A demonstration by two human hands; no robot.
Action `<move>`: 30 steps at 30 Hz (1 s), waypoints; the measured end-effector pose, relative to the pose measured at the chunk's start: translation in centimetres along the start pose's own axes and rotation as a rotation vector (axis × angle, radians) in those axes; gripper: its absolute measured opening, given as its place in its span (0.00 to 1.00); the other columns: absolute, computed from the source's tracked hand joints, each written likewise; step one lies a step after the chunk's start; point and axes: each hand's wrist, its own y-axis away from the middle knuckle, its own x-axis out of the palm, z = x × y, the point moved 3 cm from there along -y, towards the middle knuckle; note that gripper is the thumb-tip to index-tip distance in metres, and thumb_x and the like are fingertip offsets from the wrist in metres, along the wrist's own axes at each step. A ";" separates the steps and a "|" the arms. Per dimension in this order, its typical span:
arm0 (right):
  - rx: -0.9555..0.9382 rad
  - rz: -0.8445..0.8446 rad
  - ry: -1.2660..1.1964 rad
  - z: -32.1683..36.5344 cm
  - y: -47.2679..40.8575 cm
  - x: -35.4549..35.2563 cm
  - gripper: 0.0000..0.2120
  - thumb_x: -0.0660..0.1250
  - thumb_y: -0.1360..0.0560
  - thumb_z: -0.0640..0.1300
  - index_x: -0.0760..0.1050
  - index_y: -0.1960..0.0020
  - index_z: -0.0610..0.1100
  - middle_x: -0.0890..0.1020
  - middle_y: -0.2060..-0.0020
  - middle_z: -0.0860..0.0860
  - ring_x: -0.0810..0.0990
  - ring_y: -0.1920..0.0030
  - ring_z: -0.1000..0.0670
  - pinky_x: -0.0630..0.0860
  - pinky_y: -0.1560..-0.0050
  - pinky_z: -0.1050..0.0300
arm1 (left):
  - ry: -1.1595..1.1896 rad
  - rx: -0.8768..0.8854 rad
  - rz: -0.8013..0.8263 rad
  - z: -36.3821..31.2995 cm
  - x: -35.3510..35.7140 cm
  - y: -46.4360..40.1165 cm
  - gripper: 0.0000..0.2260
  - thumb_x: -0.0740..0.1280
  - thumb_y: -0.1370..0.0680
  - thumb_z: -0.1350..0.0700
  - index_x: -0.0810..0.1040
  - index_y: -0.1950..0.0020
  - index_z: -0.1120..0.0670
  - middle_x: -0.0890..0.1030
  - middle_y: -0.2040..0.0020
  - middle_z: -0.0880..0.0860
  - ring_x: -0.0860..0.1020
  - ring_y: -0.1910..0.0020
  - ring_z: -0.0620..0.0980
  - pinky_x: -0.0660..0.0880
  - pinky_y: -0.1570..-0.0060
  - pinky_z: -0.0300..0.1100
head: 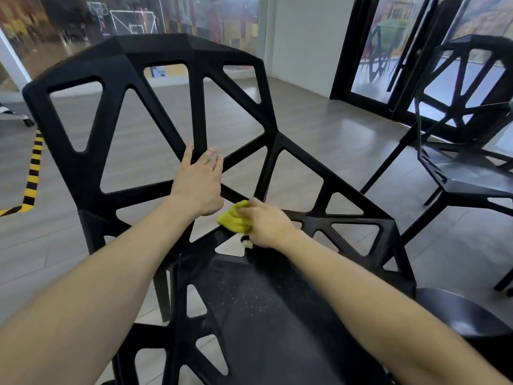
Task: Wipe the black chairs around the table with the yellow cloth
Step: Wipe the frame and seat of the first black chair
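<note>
Left hand (198, 184): fingers straight, spread, palm resting flat on strut junction of chair (155, 59) backrest; grip holds nothing. Right hand (268, 223): grip bunched round cloth (234, 220), pressing it on strut where backrest meets seat, just beside left hand. Seat surface dusty with pale specks. Second chair (469, 176) well apart, at right, on floor (319, 129).
</note>
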 end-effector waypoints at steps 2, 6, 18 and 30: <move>0.090 -0.066 0.100 -1.4 0.8 -0.2 0.24 0.77 0.28 0.49 0.77 0.34 0.49 0.75 0.39 0.48 0.81 0.41 0.38 0.80 0.44 0.44 | -0.001 0.000 -0.003 0.1 0.0 0.0 0.39 0.57 0.20 0.48 0.50 0.12 0.60 0.54 0.11 0.57 0.43 0.12 0.51 0.38 0.17 0.66; 0.198 -0.056 0.280 -6.7 4.5 -1.6 0.07 0.66 0.23 0.42 0.78 0.46 0.46 0.69 0.50 0.49 0.81 0.45 0.38 0.74 0.55 0.49 | -0.003 0.003 -0.004 -0.1 0.1 0.2 0.39 0.58 0.20 0.48 0.51 0.12 0.60 0.55 0.12 0.57 0.45 0.12 0.52 0.38 0.17 0.66; 0.241 -0.135 0.519 -9.1 9.3 -0.9 0.11 0.65 0.22 0.44 0.79 0.42 0.45 0.73 0.40 0.49 0.77 0.46 0.41 0.68 0.59 0.50 | -0.023 -0.041 0.044 -0.7 -0.4 0.4 0.42 0.55 0.21 0.43 0.48 0.12 0.61 0.53 0.11 0.58 0.43 0.12 0.52 0.35 0.18 0.67; 0.296 -0.166 0.419 -11.5 12.5 -1.0 0.25 0.73 0.25 0.51 0.72 0.30 0.49 0.72 0.33 0.50 0.77 0.40 0.40 0.71 0.54 0.49 | 0.378 0.169 0.060 -9.8 -0.4 0.2 0.25 0.64 0.22 0.56 0.74 0.25 0.54 0.74 0.26 0.56 0.70 0.25 0.61 0.66 0.24 0.56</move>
